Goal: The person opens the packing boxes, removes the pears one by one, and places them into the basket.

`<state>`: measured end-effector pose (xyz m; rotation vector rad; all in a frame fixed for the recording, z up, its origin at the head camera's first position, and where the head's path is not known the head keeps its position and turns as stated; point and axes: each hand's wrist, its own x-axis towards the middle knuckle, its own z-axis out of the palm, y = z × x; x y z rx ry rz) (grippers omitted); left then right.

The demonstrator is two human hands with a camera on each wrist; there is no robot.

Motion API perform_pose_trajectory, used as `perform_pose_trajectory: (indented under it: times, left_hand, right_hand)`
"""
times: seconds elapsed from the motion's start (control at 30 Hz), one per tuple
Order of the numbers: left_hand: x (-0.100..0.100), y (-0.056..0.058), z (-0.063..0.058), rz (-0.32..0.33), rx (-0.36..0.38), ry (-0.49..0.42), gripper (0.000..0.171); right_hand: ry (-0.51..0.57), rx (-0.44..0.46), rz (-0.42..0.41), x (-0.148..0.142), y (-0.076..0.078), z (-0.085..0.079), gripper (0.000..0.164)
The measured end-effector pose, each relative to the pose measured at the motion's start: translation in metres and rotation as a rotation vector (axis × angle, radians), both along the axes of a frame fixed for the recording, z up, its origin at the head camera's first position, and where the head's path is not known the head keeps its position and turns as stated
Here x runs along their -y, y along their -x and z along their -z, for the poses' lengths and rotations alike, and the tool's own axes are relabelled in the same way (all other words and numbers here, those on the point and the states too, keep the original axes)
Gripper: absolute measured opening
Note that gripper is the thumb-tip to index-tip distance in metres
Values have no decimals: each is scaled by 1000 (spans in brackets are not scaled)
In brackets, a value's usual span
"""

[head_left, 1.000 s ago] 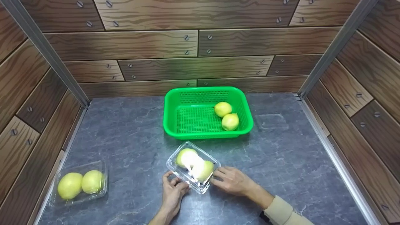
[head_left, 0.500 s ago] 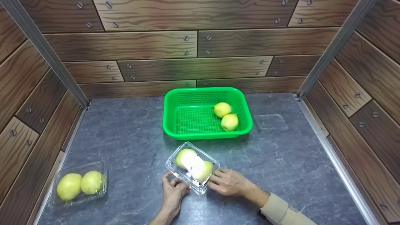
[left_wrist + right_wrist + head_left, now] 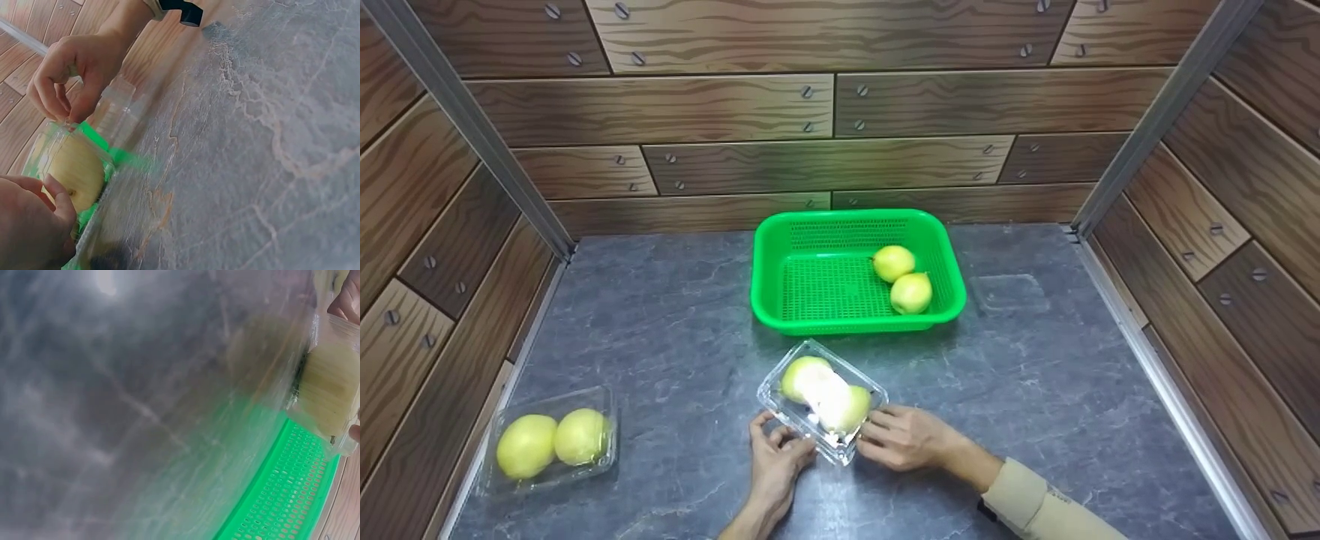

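A clear plastic clamshell container with two yellow-green pears inside sits in front of the basket, turned at an angle, its lid bright with glare. At its near left edge, my left hand grips the rim between thumb and fingers. My right hand pinches the rim at the near right side. The left wrist view shows the right hand with thumb and fingertips together on the container's edge, and the left thumb against its side. Only fingertips of the right hand show in the right wrist view.
A green basket holding two pears stands behind the container. Another clear clamshell with two pears lies at the left. A flat clear plastic piece is right of the basket. Wood-patterned walls enclose three sides.
The right hand has shifted slightly left and down along the container's near right edge. The left hand and the container have hardly moved.
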<state>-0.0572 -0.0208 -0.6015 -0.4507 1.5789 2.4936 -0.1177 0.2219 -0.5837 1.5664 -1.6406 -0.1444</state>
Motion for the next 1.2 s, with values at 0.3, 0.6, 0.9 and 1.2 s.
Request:
perform_pose_trajectory:
  times: [0.3, 0.6, 0.9, 1.2]
  left_hand:
    - [-1, 0, 0, -4, 9, -4, 84]
    - [0, 2, -2, -9, 3, -7, 82]
    - [1, 2, -1, 1, 9, 17, 83]
    - [2, 2, 0, 15, -2, 37, 84]
  right_hand:
    - [60, -20, -59, 6, 2, 4, 24]
    - [88, -50, -87, 10, 3, 7, 26]
    - [92, -36, -75, 13, 2, 7, 27]
    - [88, -7, -53, 14, -2, 4, 27]
